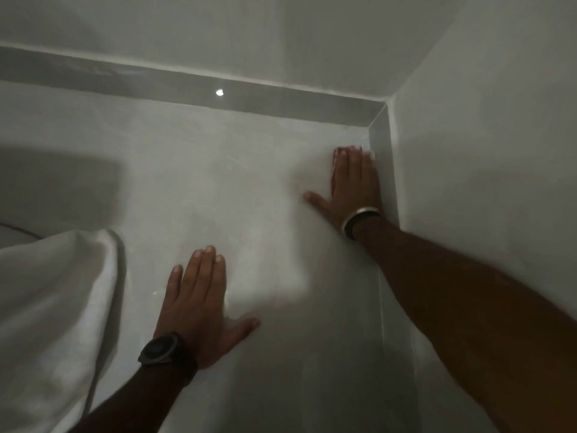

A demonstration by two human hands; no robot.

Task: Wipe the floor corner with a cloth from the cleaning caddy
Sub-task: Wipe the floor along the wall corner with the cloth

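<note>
The floor corner [373,128] is at the upper right, where two grey skirting strips meet on the pale glossy floor [237,189]. My right hand [352,185] lies flat just short of that corner, pressing down a cloth [336,152]. Only a thin reddish-white edge of the cloth shows past the fingertips and along the hand's left side. This hand's outer edge runs along the right skirting [387,182], and a band circles its wrist. My left hand [199,301], with a dark watch on the wrist, rests flat on the floor, fingers apart and holding nothing. The cleaning caddy is out of sight.
White fabric [53,292] hangs or lies in folds at the lower left, close to my left wrist. The back skirting [187,89] reflects a small bright light spot [219,92]. Plain white walls [484,135] close in the back and right sides.
</note>
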